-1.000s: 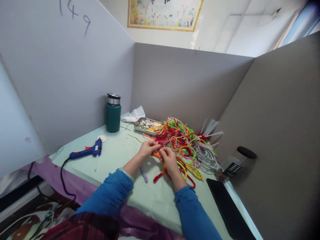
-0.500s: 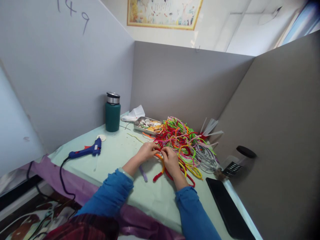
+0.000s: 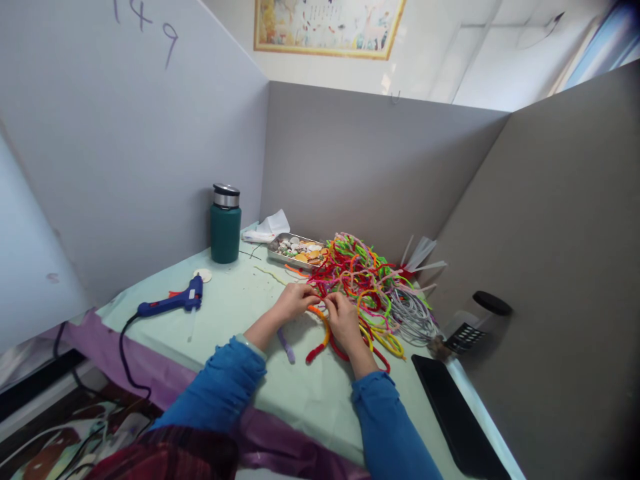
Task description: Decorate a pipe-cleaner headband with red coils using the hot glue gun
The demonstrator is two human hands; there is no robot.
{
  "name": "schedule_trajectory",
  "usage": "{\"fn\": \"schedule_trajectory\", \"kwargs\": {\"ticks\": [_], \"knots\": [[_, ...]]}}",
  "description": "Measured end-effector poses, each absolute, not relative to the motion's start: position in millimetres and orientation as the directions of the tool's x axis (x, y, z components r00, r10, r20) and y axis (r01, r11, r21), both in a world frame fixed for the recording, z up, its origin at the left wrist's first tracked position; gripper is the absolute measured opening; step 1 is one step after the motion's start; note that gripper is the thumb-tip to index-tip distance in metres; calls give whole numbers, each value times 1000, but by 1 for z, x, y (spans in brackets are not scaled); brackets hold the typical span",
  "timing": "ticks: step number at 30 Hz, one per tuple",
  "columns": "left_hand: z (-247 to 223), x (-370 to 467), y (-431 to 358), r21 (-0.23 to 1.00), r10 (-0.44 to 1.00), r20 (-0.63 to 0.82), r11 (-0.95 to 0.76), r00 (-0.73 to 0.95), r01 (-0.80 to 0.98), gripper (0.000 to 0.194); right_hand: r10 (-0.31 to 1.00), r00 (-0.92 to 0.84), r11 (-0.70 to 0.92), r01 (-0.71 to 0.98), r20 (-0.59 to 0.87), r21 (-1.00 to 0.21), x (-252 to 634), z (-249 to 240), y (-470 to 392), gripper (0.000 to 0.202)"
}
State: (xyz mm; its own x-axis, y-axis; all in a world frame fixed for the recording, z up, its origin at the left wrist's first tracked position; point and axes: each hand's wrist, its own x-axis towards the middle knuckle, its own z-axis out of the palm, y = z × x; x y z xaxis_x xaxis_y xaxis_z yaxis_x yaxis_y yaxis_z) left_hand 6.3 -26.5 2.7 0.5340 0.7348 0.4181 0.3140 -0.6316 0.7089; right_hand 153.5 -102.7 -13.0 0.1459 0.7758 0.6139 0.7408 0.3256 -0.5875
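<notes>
Red fuzzy stem (image 3: 321, 299) being pinched between two hands

The left hand (image 3: 295, 301) is gripping one part of it between thumb and fingers, and the right hand (image 3: 343, 317) is pinching it just beside, the fingertips nearly meeting. The stem is lying across that narrow gap, above the pale tabletop (image 3: 235, 300); its ends are hiding behind the fingers. The hands seem to be shaping or joining it, though which of the two I cannot tell. Any further bend, as I am judging it, is calling for one hand holding firm while the other is turning lightly.

Between the wrists, an orange-and-red stem (image 3: 327, 330) is curving down towards the person, and a purple stem (image 3: 287, 347) is lying just below the left hand. Beyond the right hand, a tangled pile of stems (image 3: 360, 267) is spreading out, with a grey coil (image 3: 413, 320) resting at its right side. Beyond the left hand, a metal tray (image 3: 286, 260) is holding small discs; well to that hand's left, a blue glue gun (image 3: 173, 305) is lying.
</notes>
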Motion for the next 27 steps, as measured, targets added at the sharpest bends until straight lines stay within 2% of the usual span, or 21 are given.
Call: {"fn": "schedule_trajectory", "kwargs": {"ticks": [3, 6, 8, 10, 12, 14, 16, 19, 21, 23, 27], "knots": [[5, 7, -27, 803, 797, 366, -532, 481, 270, 21, 786, 200, 318, 681, 585, -660, 151, -12, -102, 14], [5, 10, -28, 895, 850, 299, -408, 434, 183, 24, 823, 275, 320, 500, 497, -805, 146, -13, -100, 15], [6, 13, -30, 941, 872, 260, -324, 414, 92, 25, 873, 299, 312, 264, 385, -913, 141, -14, -98, 17], [7, 15, -33, 972, 884, 222, -233, 412, -23, 26, 929, 265, 278, -37, 259, -960, 134, -14, -97, 20], [7, 16, -36, 983, 887, 179, -138, 426, -125, 28, 965, 204, 222, -293, 166, -930, 128, -14, -96, 24], [7, 16, -37, 981, 877, 149, -74, 456, -177, 30, 975, 181, 190, -401, 126, -896, 127, -13, -96, 27], [6, 15, -35, 984, 857, 151, -80, 494, -161, 30, 965, 214, 215, -322, 150, -922, 129, -13, -97, 26], [4, 12, -31, 972, 839, 220, -229, 497, -43, 30, 902, 309, 294, 76, 303, -953, 139, -15, -98, 21], [4, 11, -29, 914, 820, 312, -396, 479, 84, 31, 844, 328, 298, 369, 424, -880, 144, -16, -99, 18], [4, 9, -28, 798, 773, 406, -560, 488, 223, 26, 812, 289, 279, 572, 508, -772, 147, -16, -100, 16], [4, 7, -30, 588, 679, 477, -718, 558, 371, 17, 797, 195, 281, 719, 572, -636, 147, -18, -100, 15]]}}
